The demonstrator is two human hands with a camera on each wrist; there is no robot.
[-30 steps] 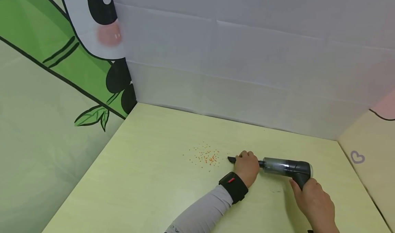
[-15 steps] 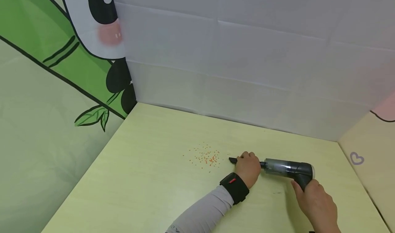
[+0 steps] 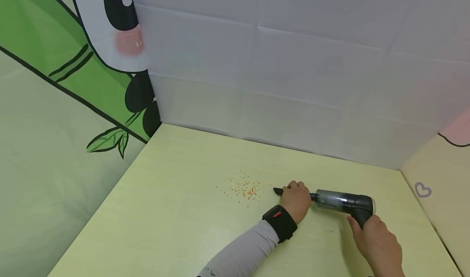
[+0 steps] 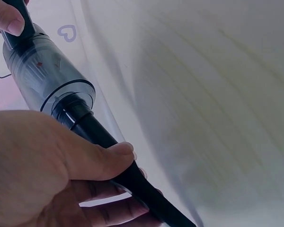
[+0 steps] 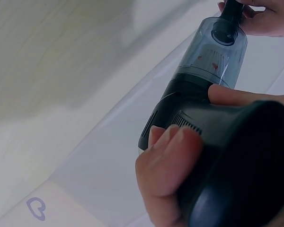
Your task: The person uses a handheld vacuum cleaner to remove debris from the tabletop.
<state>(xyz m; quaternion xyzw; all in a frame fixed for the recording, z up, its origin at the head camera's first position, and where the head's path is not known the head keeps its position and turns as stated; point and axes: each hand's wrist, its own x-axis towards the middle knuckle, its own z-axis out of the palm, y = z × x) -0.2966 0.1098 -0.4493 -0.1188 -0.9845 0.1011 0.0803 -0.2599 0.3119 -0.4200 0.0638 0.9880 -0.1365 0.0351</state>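
Observation:
A black handheld vacuum cleaner (image 3: pixel 361 201) with a see-through dust cup (image 3: pixel 330 199) lies level over the table, its nozzle (image 3: pixel 278 191) pointing left. My right hand (image 3: pixel 380 242) grips its handle; in the right wrist view the fingers (image 5: pixel 168 161) curl round it. My left hand (image 3: pixel 295 201) holds the black nozzle tube (image 4: pixel 97 130), thumb on one side and fingers on the other in the left wrist view. Orange crumbs (image 3: pixel 249 192) lie scattered left of the nozzle tip. Inside the dust cup a few reddish bits (image 5: pixel 215 66) show.
The pale yellow table (image 3: pixel 165 211) meets a white back wall covering (image 3: pixel 257 85). A green cartoon panel (image 3: pixel 73 105) stands at the left, and a panel with a purple heart (image 3: pixel 423 190) at the right.
Both hands and the vacuum cleaner have shifted very slightly right, so the nozzle tip sits a little farther from the crumbs. The grips look the same.

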